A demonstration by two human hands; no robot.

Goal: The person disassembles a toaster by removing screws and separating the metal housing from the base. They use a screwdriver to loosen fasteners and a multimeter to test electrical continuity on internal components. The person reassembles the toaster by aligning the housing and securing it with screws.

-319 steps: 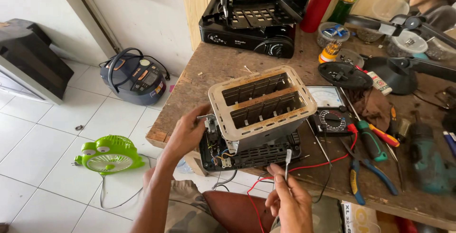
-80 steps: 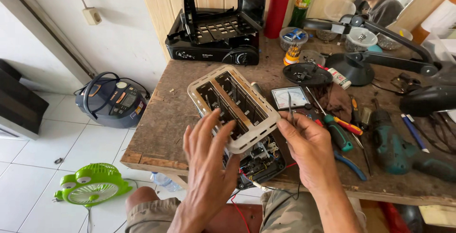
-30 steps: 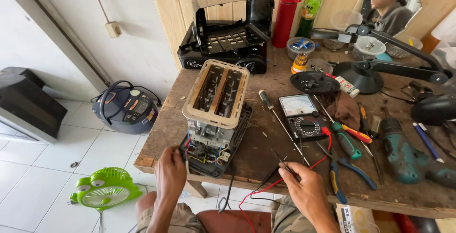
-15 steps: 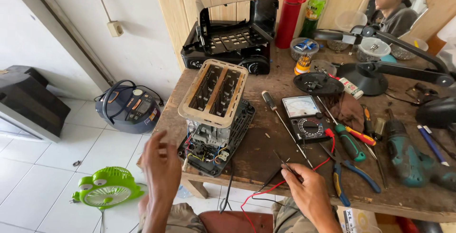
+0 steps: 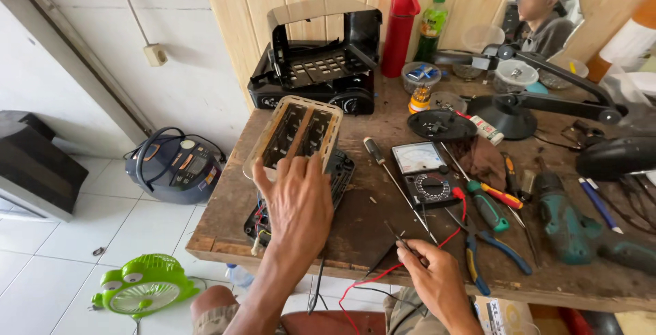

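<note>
An opened toaster chassis [image 5: 298,132], cream frame with two dark slots, stands on the wooden bench [image 5: 369,212]. My left hand [image 5: 295,205] is raised in front of it, fingers spread, fingertips touching or just short of its near rim. My right hand [image 5: 433,280] rests at the bench's front edge and pinches a thin meter probe [image 5: 399,239] with a red lead [image 5: 410,260]. An analog multimeter [image 5: 424,173] lies just beyond, with a long screwdriver [image 5: 389,174] to its left.
A black appliance with raised lid [image 5: 316,68] sits behind the toaster. Pliers [image 5: 486,253], small screwdrivers [image 5: 493,195] and a green drill [image 5: 564,220] crowd the bench's right. On the floor: a green fan [image 5: 142,285] and a round appliance [image 5: 175,168]. A person [image 5: 543,21] shows at far right.
My left hand rose from below the bench edge up to the toaster's near side. The right hand stayed at the front edge holding the probe.
</note>
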